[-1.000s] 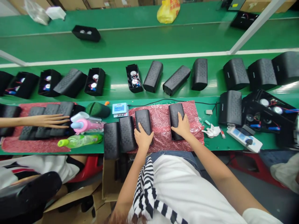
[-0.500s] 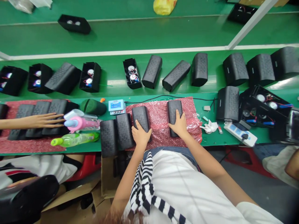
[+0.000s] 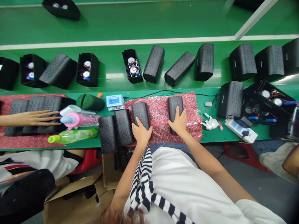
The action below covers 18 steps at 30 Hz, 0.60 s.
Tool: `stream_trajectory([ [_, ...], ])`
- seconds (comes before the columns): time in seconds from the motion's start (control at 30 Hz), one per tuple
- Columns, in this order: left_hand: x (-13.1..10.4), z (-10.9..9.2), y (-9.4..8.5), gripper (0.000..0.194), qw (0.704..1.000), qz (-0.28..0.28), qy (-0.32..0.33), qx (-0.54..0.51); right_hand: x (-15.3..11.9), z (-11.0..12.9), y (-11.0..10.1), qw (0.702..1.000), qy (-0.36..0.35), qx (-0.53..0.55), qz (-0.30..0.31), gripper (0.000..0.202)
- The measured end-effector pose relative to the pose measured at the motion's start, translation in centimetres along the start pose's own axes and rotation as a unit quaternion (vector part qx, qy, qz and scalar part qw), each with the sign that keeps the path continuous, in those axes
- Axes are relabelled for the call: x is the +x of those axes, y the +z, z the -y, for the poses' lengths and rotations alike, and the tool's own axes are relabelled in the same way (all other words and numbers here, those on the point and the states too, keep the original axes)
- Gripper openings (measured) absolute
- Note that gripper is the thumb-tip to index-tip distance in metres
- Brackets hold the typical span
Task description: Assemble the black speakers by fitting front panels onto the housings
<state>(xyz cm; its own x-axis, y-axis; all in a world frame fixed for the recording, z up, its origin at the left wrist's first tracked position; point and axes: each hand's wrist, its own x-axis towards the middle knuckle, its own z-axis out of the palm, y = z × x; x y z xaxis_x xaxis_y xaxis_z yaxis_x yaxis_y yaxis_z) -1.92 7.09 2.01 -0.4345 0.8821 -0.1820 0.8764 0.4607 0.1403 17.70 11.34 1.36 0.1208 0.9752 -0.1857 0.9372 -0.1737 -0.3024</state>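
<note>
My left hand lies over the near end of a black plastic case with a brick-like pattern, thumb on its right side and fingers at the left. Similarly, my right hand spans a second black case, thumb on the left edge and fingers over the top and right. Both cases lie on red bubble wrap, apart from each other. Left of my left hand, two more cases, one in the middle and one at the table edge, stand side by side.
A co-worker's hand rests on cases at the left. Nearby are a pink-topped bottle, a green bottle and a small blue-screened device. A power strip lies right. Several cases, including an open one, line the back.
The view has shifted slightly, so the back row sits higher in the picture. Both my hands stay on the same two cases, with hardly any movement.
</note>
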Motion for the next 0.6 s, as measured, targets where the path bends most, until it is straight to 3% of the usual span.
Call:
stream_trajectory([
  [0.6, 0.49, -0.48, -0.1, 0.104, 0.999, 0.021, -0.026, -0.005, -0.41, 0.19, 0.11, 1.0, 0.016, 0.006, 0.009, 0.092],
])
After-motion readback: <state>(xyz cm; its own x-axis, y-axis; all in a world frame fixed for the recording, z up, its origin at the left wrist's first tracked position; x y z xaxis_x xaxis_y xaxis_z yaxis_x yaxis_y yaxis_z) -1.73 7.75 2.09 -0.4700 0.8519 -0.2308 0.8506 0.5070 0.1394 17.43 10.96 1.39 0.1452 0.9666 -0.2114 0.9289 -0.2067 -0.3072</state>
